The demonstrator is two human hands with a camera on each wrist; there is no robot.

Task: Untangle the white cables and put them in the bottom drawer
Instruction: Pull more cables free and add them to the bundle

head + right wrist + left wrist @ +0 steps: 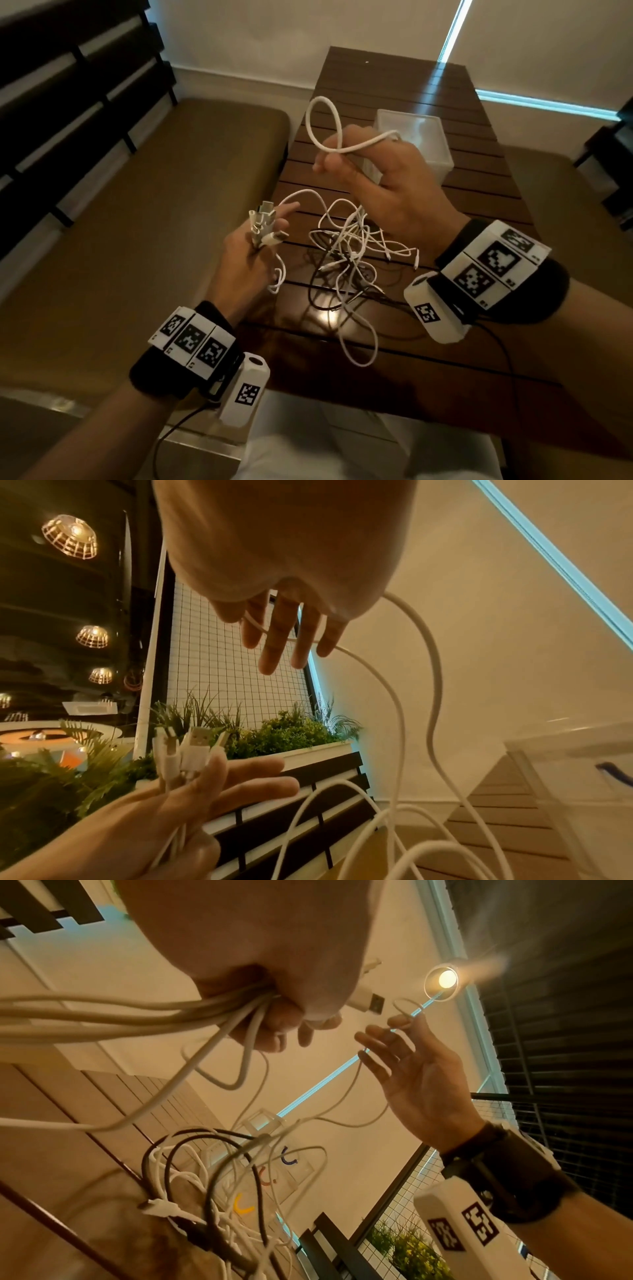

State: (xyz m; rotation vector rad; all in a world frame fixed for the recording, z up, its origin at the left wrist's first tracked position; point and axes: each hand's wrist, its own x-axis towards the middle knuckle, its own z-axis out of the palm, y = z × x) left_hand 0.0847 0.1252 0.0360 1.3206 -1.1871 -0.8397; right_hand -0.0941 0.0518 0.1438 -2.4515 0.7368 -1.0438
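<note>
Two hands work over a dark slatted wooden surface (394, 85). The left hand (246, 263) grips a bundle of white cable ends, their plugs (262, 222) standing up between curled fingers and thumb, with the forefinger pointing out. The right hand (387, 178), raised above the heap, holds one white cable (329, 130) where its loop crosses; the right wrist view shows the fingers only loosely bent about the strand, the rest spread.

The remaining white cables (356, 240) lie knotted on the surface between the hands, mixed with black cables (318, 284). A translucent plastic drawer unit (418, 144) stands on the far side of the surface, behind the right hand; which drawer is the bottom one cannot be told from above, and in the left wrist view its fronts bear coloured marks.

The step in hand appears to be drawing one strand free. It is best done by keeping the gathered plugs firm in the left hand and lifting the loop slowly, following the strand back through the heap instead of tugging, since a pull would likely tighten the knots and drag the black cables along.

The white cables are thin, round, smooth and limp, and hold soft curves. Their plugs are rigid, flat and metal-tipped, and liable to snag. The surface is glossy and grooved.
</note>
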